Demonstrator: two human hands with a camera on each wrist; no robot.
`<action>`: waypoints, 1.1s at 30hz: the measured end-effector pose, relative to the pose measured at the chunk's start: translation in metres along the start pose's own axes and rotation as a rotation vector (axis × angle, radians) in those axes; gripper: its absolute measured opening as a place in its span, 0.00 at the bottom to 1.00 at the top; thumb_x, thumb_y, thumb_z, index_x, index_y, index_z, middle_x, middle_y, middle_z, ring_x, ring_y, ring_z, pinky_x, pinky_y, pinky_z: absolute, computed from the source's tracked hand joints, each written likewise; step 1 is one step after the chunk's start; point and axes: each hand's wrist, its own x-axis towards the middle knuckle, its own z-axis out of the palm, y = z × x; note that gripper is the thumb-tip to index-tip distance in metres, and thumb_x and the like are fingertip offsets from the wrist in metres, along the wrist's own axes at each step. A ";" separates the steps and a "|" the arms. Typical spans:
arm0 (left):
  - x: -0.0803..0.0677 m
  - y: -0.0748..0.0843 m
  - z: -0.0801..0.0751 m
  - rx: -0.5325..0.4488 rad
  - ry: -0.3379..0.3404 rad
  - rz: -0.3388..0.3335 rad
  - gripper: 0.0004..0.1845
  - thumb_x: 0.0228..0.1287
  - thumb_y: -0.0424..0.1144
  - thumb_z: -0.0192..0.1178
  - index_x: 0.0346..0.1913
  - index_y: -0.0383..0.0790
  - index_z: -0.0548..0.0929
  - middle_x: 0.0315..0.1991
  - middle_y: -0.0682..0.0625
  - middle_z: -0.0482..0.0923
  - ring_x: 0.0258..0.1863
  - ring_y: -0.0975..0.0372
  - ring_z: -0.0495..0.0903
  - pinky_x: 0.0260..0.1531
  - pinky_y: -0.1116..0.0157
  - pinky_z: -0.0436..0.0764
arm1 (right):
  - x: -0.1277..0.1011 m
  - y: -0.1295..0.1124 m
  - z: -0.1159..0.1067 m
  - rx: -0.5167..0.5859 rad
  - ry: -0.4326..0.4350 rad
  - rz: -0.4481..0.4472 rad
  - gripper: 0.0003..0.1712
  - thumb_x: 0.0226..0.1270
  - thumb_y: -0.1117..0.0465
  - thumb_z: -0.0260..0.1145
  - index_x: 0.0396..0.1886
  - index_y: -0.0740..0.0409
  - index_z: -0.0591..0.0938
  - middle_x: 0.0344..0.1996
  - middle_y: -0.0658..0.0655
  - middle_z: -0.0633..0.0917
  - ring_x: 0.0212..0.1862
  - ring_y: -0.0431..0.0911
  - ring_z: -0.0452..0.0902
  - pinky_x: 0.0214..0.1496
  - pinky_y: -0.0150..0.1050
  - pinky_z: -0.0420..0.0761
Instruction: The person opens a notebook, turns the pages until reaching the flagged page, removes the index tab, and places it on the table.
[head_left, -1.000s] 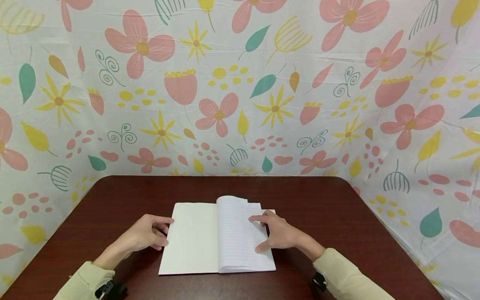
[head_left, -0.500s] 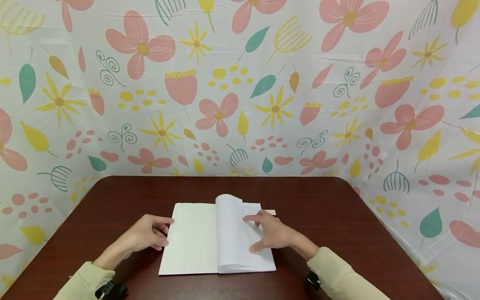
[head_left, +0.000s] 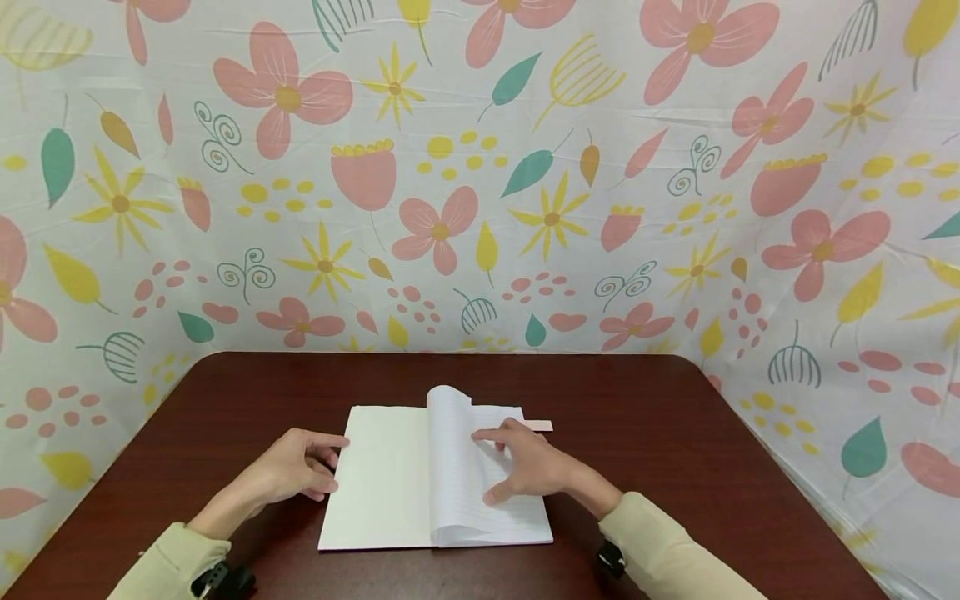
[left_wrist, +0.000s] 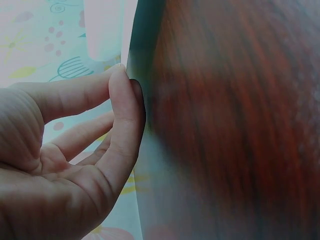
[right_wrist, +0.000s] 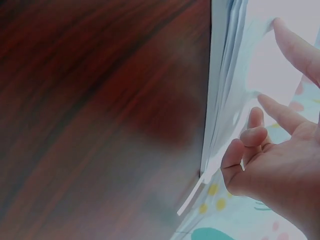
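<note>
Since the earlier frames, the right hand (head_left: 528,467) has slid leftward across the lined right page, and the curled sheaf of white lined pages (head_left: 448,454) it pushes now stands more upright near the spine. Its fingers are spread, forefinger and thumb pressing against the lifted sheets. The left hand (head_left: 296,467) has stayed put, its fingers loosely bent, fingertips touching the left edge of the open white paper notebook (head_left: 378,479). That notebook lies flat at the middle of the dark reddish-brown wooden table (head_left: 675,433). A thin pale pink strip (head_left: 540,426) pokes out from beneath its right edge. Behind the table hangs a white cloth printed with pink, yellow and teal flowers (head_left: 480,167).
</note>
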 end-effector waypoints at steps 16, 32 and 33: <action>0.001 0.003 0.001 0.007 0.008 -0.005 0.34 0.46 0.22 0.69 0.61 0.27 0.73 0.38 0.39 0.72 0.33 0.55 0.82 0.28 0.58 0.83 | 0.013 -0.015 0.007 0.023 0.000 -0.017 0.48 0.42 0.48 0.80 0.67 0.48 0.72 0.40 0.53 0.71 0.40 0.48 0.68 0.38 0.36 0.69; 0.000 0.003 0.000 0.010 0.003 -0.002 0.34 0.46 0.22 0.69 0.61 0.26 0.72 0.38 0.39 0.72 0.33 0.54 0.81 0.27 0.57 0.83 | 0.025 -0.023 0.012 0.039 -0.001 -0.023 0.48 0.41 0.45 0.80 0.65 0.47 0.73 0.37 0.52 0.72 0.39 0.47 0.69 0.38 0.35 0.70; 0.000 0.003 0.000 0.010 0.002 -0.002 0.34 0.46 0.22 0.70 0.61 0.26 0.72 0.38 0.39 0.72 0.33 0.54 0.81 0.27 0.57 0.83 | 0.026 -0.024 0.012 0.040 -0.001 -0.025 0.48 0.41 0.45 0.80 0.65 0.48 0.73 0.37 0.52 0.73 0.39 0.47 0.69 0.38 0.35 0.70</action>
